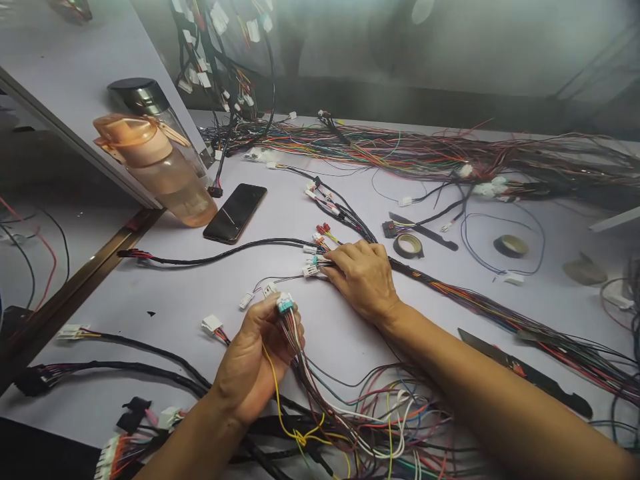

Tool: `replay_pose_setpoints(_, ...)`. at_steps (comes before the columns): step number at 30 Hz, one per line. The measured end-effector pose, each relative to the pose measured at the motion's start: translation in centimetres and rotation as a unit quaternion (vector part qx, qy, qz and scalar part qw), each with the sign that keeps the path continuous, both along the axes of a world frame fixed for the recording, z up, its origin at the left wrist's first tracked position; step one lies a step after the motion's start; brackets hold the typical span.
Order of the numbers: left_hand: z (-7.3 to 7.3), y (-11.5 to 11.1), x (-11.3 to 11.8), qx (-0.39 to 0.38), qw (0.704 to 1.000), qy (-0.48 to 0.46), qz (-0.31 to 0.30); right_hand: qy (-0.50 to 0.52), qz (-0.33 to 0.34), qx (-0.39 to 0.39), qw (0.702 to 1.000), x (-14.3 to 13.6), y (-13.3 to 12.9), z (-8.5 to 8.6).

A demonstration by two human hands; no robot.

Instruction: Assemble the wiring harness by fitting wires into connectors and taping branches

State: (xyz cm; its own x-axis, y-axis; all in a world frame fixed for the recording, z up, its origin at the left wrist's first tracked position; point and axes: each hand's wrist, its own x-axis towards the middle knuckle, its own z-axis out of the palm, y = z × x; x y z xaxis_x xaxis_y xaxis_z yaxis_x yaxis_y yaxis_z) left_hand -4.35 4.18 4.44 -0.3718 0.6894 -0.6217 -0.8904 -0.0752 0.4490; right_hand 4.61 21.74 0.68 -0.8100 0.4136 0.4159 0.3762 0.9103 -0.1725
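Note:
In the head view, my left hand [253, 357] is closed around a white and teal connector [285, 305], its thumb at the housing. Dark, white and yellow wires [320, 393] run down from it into a loose bundle. My right hand [364, 277] is closed over the branch ends of a wire harness [450, 291]. Several small connectors stick out past its fingertips, among them a white connector [311, 270] and a red connector [324, 229]. The fingers hide where the wires are gripped. A small white plug [247, 299] lies between the hands.
A black phone [235, 213] and a peach-lidded bottle [165, 173] are at the left. Rolls of tape [408, 246] and a dark blade-shaped tool [530, 377] lie at the right. A long wire bundle [380, 147] crosses the back; black-wrapped cables [135, 370] lie front left.

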Motion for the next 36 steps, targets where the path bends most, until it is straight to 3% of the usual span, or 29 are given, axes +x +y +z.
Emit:
replay_pose_setpoints(5, 0.3, 0.2, 0.1, 0.001, 1.000, 0.015, 0.000, 0.009, -0.009, -0.033, 0.999, 0.1, 0.0, -0.2)
replay_pose_setpoints(13, 0.3, 0.2, 0.3, 0.003, 1.000, 0.020, 0.010, 0.067, 0.035, -0.064, 0.995, 0.4, 0.3, -0.7)
replay_pose_setpoints(19, 0.2, 0.4, 0.6, -0.006, 0.990, 0.140, 0.012, 0.109, 0.109, -0.034, 0.987, 0.5, -0.2, -0.5)
replay_pose_setpoints(25, 0.2, 0.7, 0.5, -0.038, 0.989, 0.142, 0.015, 0.110, 0.181, -0.042, 0.976, 0.5, -1.2, -0.8)
replay_pose_setpoints(31, 0.2, 1.0, 0.2, -0.015, 0.991, 0.133, 0.018, 0.089, 0.070, -0.077, 0.991, 0.6, -0.3, -1.0)
replay_pose_setpoints(36, 0.2, 1.1, 0.1, -0.023, 0.993, 0.108, 0.029, 0.043, 0.080, -0.046, 0.995, 0.5, -0.1, -1.1)
